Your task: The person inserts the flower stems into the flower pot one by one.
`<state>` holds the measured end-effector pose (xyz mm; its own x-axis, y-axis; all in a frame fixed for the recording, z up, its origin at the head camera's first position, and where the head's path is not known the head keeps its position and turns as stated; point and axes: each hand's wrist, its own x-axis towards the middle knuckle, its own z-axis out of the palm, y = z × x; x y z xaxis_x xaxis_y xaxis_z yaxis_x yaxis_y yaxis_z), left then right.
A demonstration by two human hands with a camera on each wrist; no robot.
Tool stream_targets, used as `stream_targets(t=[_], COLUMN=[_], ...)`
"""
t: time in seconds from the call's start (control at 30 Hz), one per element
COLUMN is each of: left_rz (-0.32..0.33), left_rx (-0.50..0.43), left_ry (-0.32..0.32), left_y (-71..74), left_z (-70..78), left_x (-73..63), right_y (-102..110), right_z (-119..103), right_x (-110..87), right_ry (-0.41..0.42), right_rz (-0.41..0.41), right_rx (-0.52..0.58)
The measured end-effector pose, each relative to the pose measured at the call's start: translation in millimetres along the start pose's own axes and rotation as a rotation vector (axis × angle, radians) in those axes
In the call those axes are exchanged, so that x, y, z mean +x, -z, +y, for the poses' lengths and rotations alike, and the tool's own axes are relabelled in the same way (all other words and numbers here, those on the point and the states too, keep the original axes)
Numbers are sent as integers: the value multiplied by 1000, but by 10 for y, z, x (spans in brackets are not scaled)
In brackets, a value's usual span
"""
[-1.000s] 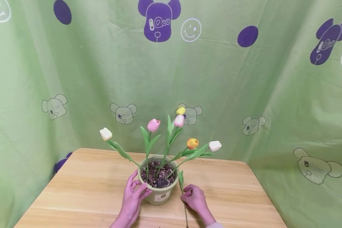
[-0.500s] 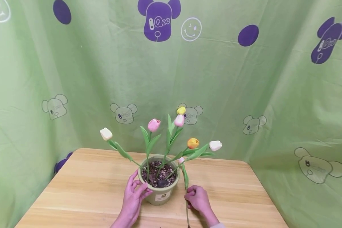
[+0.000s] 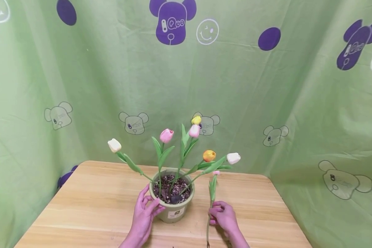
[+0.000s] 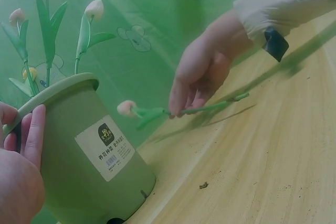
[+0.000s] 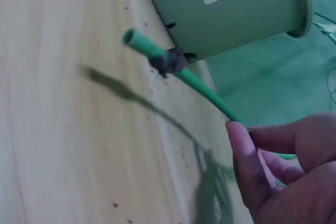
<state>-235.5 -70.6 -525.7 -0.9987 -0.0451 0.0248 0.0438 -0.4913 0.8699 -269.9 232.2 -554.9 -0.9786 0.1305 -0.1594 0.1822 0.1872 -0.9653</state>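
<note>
A light green flowerpot (image 3: 162,216) with dark soil (image 3: 173,181) stands upright on the wooden table. Several artificial tulips rise from it, among them a pink tulip (image 3: 166,136), an orange tulip (image 3: 209,156) and a white tulip (image 3: 233,158). At its left side my left hand (image 3: 142,215) grips the rim. To the right of the pot, apart from it, my right hand (image 3: 225,217) pinches the green stem of a single pink tulip (image 4: 127,108) between thumb and fingers. Dark soil clings near the lower end of that stem (image 5: 202,88), as the right wrist view shows.
Green patterned cloth (image 3: 245,89) hangs behind and beside the table (image 3: 90,203). A small crumb of soil (image 4: 203,185) lies on the tabletop in front of the pot, and more specks are scattered in the right wrist view.
My right hand has moved rightward, away from the pot, with the pink tulip, whose flower head now shows beside the pot. The left hand has stayed on the rim.
</note>
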Motion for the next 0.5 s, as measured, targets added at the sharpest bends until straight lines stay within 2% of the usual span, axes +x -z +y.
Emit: stream_targets(t=[0.5], left_rz=[0], left_rx=[6], left_ry=[-4], left_y=[-3], left_z=[12], left_x=[-3], right_y=[151], right_z=[-91], right_x=[-39], right_ry=[8], right_rz=[115], right_rx=[84])
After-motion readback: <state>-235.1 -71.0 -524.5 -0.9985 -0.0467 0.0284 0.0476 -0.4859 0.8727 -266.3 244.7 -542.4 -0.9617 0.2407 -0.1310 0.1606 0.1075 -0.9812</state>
